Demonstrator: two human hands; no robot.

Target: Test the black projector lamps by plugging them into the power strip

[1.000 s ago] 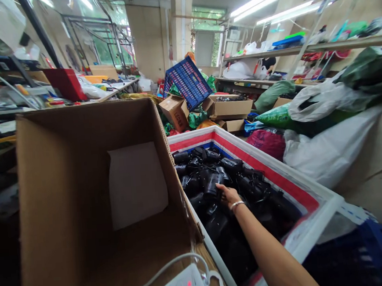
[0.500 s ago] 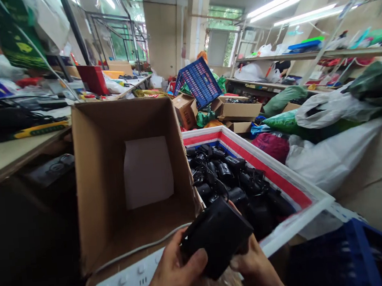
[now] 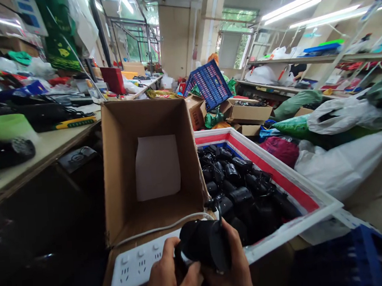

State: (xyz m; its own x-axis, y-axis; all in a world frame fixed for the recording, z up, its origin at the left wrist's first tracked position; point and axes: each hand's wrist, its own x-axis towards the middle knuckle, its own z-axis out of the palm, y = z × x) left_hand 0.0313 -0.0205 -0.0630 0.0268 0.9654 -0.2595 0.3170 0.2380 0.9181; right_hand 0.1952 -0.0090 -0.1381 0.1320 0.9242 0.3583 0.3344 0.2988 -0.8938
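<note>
A black cylindrical device (image 3: 203, 243) with a short cord is held low in front of me, above the edge of a white power strip (image 3: 131, 271). My left hand (image 3: 166, 272) grips its left side, fingers and thumb closed round it. On the right, my right hand (image 3: 235, 263) is wrapped around its end and underside. Just beyond stands an open cardboard box (image 3: 119, 175) with a white sheet inside. To its right, a white-rimmed bin (image 3: 293, 223) is filled with many similar black devices (image 3: 239, 196), their cords tangled among them.
A cluttered workbench (image 3: 55, 147) runs along the left, with a yellow-handled cutter (image 3: 75, 122) and a green cup (image 3: 8, 128). Bags (image 3: 344, 157) are piled on the right. A dark blue crate (image 3: 361, 253) sits at the lower right; another blue crate (image 3: 211, 86) leans behind.
The black device has been turned in my hands, now showing its round side and cord, and sits slightly lower. My view has swung left, so the surroundings appear further right.
</note>
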